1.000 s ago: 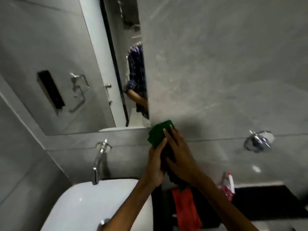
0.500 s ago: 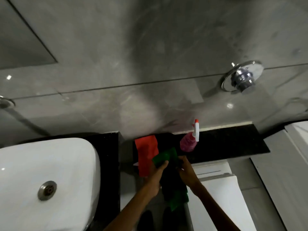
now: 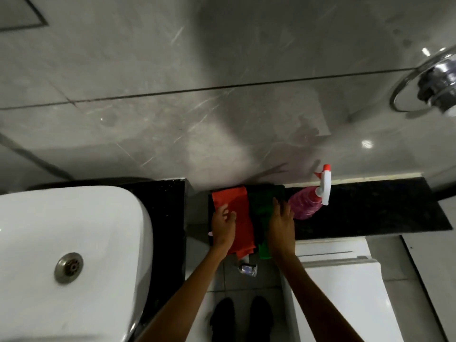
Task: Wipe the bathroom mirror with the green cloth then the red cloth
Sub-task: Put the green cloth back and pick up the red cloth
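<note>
The red cloth (image 3: 240, 218) lies draped over the front edge of the black ledge (image 3: 370, 208). The dark green cloth (image 3: 261, 213) lies right beside it, also hanging over the edge. My left hand (image 3: 223, 228) rests on the red cloth's left edge with its fingers spread. My right hand (image 3: 281, 223) lies flat on the right side of the green cloth, fingers straight. Only a corner of the mirror (image 3: 14, 13) shows, at the top left.
A pink spray bottle (image 3: 306, 204) with a white and red trigger lies on the ledge just right of my right hand. A white basin (image 3: 74, 243) fills the left. A white cistern (image 3: 338, 280) is below right, and a chrome wall fitting (image 3: 431, 87) at the upper right.
My view dropped from the mirror to the ledge. Both hands brought the green cloth down and laid it beside the red cloth. My left hand shifted onto the red cloth.
</note>
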